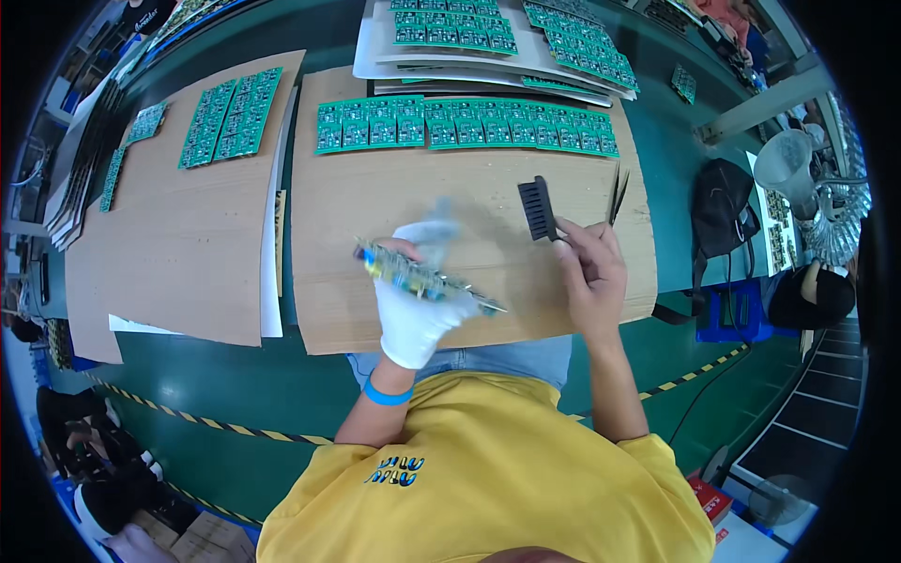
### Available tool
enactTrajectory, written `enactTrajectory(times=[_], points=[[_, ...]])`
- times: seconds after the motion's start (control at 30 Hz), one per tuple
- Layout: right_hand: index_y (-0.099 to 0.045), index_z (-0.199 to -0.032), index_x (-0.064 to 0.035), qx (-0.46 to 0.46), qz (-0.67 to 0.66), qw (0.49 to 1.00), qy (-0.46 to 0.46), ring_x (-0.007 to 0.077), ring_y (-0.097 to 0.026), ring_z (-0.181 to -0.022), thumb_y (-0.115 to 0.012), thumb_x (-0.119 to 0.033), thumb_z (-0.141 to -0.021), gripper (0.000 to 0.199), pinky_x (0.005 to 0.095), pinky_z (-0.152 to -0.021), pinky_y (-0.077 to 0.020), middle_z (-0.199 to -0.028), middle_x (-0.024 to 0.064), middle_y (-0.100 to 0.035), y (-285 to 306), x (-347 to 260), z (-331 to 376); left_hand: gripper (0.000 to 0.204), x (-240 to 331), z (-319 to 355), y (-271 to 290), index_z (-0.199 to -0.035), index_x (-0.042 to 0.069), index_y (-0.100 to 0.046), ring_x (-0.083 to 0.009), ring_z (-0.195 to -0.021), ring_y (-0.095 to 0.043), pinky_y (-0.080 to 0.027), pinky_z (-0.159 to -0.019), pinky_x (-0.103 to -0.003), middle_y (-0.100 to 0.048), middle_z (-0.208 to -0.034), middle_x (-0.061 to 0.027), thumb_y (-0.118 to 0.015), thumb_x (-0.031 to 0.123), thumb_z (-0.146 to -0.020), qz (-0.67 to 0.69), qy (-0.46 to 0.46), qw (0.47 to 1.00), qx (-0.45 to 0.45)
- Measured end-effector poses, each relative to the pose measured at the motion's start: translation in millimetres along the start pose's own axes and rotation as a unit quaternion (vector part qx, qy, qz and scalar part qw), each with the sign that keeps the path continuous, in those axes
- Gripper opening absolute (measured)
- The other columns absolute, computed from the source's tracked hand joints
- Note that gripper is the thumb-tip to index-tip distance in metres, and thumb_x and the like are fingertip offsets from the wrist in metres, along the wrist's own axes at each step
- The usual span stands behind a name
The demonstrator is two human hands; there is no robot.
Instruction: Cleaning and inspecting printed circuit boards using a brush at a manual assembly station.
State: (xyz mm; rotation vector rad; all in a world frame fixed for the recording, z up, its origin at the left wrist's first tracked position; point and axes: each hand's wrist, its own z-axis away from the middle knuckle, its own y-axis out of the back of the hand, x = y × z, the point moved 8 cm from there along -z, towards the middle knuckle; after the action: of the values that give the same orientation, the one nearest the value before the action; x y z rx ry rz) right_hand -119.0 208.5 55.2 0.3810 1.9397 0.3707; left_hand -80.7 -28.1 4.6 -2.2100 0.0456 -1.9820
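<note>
My left hand (413, 324), in a white glove that leaves some fingertips bare, is closed around a circuit board (418, 280). The board is tilted edge-on, its components smeared by motion. A blue band circles that wrist. Bare and to the right of the board, my right hand (596, 281) pinches the handle of a black brush (538, 208) between thumb and fingers. Its bristles face left, apart from the board. A pair of dark tweezers (618, 195) sticks up from the same hand, tips pointing away from me.
Cardboard (488, 192) covers the bench before me, with a row of green circuit boards (375, 124) along its far edge. Beyond rise stacked sheets bearing more boards (455, 33). Another cardboard sheet (178, 244) with boards lies left. A black bag (725, 206) sits at the right.
</note>
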Motion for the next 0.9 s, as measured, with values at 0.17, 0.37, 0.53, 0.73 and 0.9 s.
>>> enactTrajectory(times=[0.17,0.37,0.53,0.73,0.9], points=[[-0.066,-0.122,0.0030,0.007,-0.265,0.940,-0.214,0.0064,-0.049,-0.064,-0.062,-0.001,-0.100,0.023,0.0246,-0.049,-0.0354,-0.100,0.0024,-0.055,-26,30,19,0.043,-10,-9,-5,-0.134,0.008,-0.046,-0.0256,-0.114,-0.066,-0.056,-0.100,-0.046,-0.061,-0.123,-0.0103,-0.065,0.004,-0.096,0.239,0.107,0.964,0.034],[-0.063,-0.121,0.0049,0.000,-0.286,0.941,-0.180,0.0062,-0.049,-0.060,-0.058,-0.003,-0.103,0.021,0.0224,-0.047,-0.0330,-0.103,0.0038,-0.057,-28,32,16,0.046,-9,-12,-11,-0.145,0.008,-0.044,-0.0247,-0.123,-0.060,-0.052,-0.105,-0.046,-0.059,-0.135,-0.0097,-0.059,0.022,-0.104,0.398,0.130,0.908,0.015],[-0.063,-0.121,0.0052,-0.007,-0.299,0.937,-0.181,0.0061,-0.049,-0.060,-0.058,-0.002,-0.103,0.021,0.0218,-0.047,-0.0328,-0.102,0.0038,-0.058,-29,38,18,0.061,-8,-11,-17,-0.157,0.012,-0.033,-0.0313,-0.134,-0.054,-0.047,-0.110,-0.052,-0.050,-0.150,-0.0116,-0.042,0.048,-0.109,0.465,0.163,0.870,-0.027],[-0.063,-0.122,0.0054,-0.013,-0.292,0.940,-0.175,0.0061,-0.050,-0.061,-0.058,-0.002,-0.103,0.021,0.0214,-0.047,-0.0331,-0.103,0.0053,-0.059,-29,38,18,0.069,-12,-11,-17,-0.160,0.012,-0.029,-0.0329,-0.137,-0.051,-0.043,-0.113,-0.054,-0.047,-0.153,-0.0129,-0.034,0.057,-0.108,0.489,0.168,0.855,-0.036],[-0.063,-0.122,0.0059,-0.017,-0.289,0.941,-0.174,0.0061,-0.050,-0.061,-0.058,-0.003,-0.103,0.022,0.0213,-0.047,-0.0338,-0.103,0.0061,-0.059,-30,37,17,0.070,-13,-10,-16,-0.159,0.012,-0.030,-0.0330,-0.138,-0.050,-0.042,-0.114,-0.055,-0.047,-0.154,-0.0125,-0.034,0.059,-0.108,0.498,0.175,0.849,-0.024]])
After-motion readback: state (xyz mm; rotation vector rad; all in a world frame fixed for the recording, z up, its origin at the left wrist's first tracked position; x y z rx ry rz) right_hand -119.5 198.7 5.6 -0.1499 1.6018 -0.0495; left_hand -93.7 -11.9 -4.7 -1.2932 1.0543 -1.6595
